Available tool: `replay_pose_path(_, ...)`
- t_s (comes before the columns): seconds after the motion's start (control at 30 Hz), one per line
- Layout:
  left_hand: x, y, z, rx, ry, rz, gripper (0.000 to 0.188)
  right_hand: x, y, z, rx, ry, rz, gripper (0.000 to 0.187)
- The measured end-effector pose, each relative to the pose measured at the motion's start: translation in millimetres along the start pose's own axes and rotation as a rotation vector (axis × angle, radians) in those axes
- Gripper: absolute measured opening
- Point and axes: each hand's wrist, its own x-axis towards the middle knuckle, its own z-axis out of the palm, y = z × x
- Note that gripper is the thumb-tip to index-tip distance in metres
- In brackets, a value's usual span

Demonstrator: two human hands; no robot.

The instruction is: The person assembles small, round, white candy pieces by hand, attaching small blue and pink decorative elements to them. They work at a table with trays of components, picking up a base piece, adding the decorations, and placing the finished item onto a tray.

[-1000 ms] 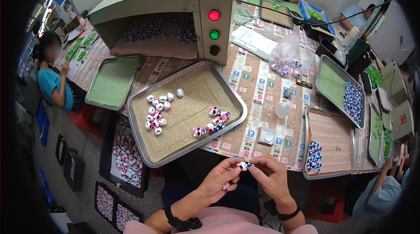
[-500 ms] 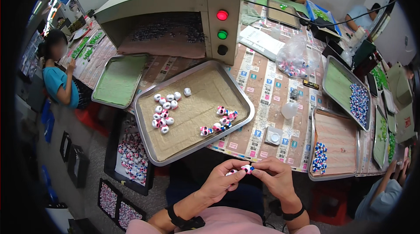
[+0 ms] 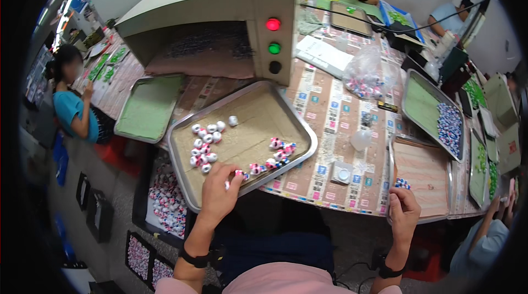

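Observation:
My left hand (image 3: 220,188) is over the near edge of a metal tray (image 3: 312,143) lined with brown sheet. Its fingers are closed on a small white-and-pink bead-like piece (image 3: 227,184); a joined pink, white and blue piece (image 3: 241,175) sits at its fingertips. Several similar joined pieces (image 3: 278,156) lie along the tray's right side, and loose white-and-pink pieces (image 3: 206,139) are grouped on its left. My right hand (image 3: 405,211) reaches to a pink-lined tray (image 3: 423,167), fingers pinched beside small blue-and-white pieces (image 3: 402,183) that it partly hides. What it grips is hidden.
A beige machine (image 3: 275,35) with lit red and green lamps stands behind the tray. A black bin (image 3: 168,200) of pieces sits below left. A small white square holder (image 3: 342,172), a bottle (image 3: 361,140) and a plastic bag (image 3: 368,77) are on the table. Other people sit around it.
My hands have parted from the small piece they held together. The left has moved forward and left to the brown-lined tray, the right out to the pink-lined tray. The view has shifted slightly.

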Motion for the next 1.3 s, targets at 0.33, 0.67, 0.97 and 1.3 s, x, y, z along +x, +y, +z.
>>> replay_pose_path(0.33, 0, -10, 10, 0.003, 0.181, 0.08, 0.02, 19, 37, -59, -0.397, 0.221, 0.079, 0.017)
replay_pose_path(0.67, -21, 1, 0, -0.944, 0.048, -0.339, 0.035, 39, 68, -51, -0.59, 0.01, 0.043, 0.019)
replay_pose_path(0.97, -54, 42, 21, -1.796, -0.589, -0.695, 0.025, 54, 83, -62, -0.561, -0.112, 0.129, 0.014)
replay_pose_path(1.3, -64, 59, 43, -1.87, -0.508, -0.991, 0.021, 26, 50, -33, 0.034, 0.087, 0.176, 0.018)
